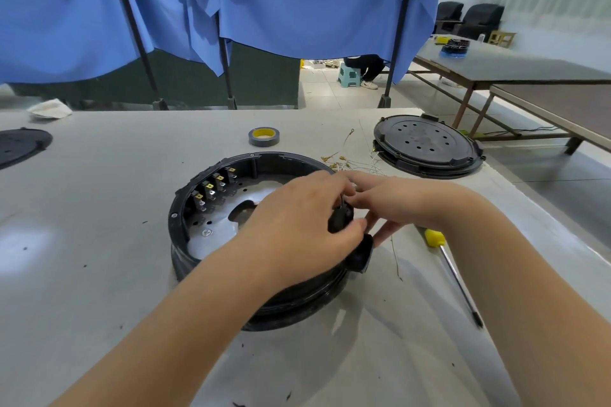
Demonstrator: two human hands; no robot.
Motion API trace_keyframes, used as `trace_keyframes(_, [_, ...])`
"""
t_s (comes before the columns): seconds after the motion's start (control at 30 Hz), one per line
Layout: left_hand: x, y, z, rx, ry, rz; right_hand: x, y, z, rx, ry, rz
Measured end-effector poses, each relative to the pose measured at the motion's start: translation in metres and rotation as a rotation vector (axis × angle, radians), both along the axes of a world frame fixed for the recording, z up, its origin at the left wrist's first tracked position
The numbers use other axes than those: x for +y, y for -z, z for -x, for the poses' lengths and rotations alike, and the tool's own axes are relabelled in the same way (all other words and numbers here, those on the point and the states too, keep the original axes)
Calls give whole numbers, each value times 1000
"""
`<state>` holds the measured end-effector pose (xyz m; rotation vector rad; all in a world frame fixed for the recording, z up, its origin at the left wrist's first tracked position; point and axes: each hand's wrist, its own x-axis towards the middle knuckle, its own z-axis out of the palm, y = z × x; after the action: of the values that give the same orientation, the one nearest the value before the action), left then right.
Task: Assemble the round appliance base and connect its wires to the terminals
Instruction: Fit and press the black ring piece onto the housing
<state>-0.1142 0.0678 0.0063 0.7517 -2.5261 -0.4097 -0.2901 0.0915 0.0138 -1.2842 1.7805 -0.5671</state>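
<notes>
Blue drapes hang behind a grey counter [99, 208]; at frame centre sits the round black base [185, 218]. Left hand [297, 224] pinches a small black part [340, 218] over its right rim; right hand [390, 204] fingers curl there, its grip unclear

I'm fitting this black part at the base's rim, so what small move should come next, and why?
Probably press the small black part down into the near-right rim of the round base. Both the left hand and right hand already pinch it there, while the terminals stand bare and the loose wires lie aside.
</notes>
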Motion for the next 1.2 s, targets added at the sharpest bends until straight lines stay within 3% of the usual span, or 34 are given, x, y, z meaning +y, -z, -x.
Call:
trace_keyframes(0.27, [7, 15, 5, -62, -61, 212, -3, 3, -5, 49, -7, 6])
trace_keyframes(0.8, [16, 7, 13, -159, -145, 381, -3, -1, -10, 78, -15, -22])
trace_keyframes(1.03, [15, 10, 13, -153, -158, 379, -3, -1, -10, 92, -12, -20])
trace_keyframes(1.2, [15, 12, 9, -77, -159, 251, -1, -2, -9, 84, -30, -13])
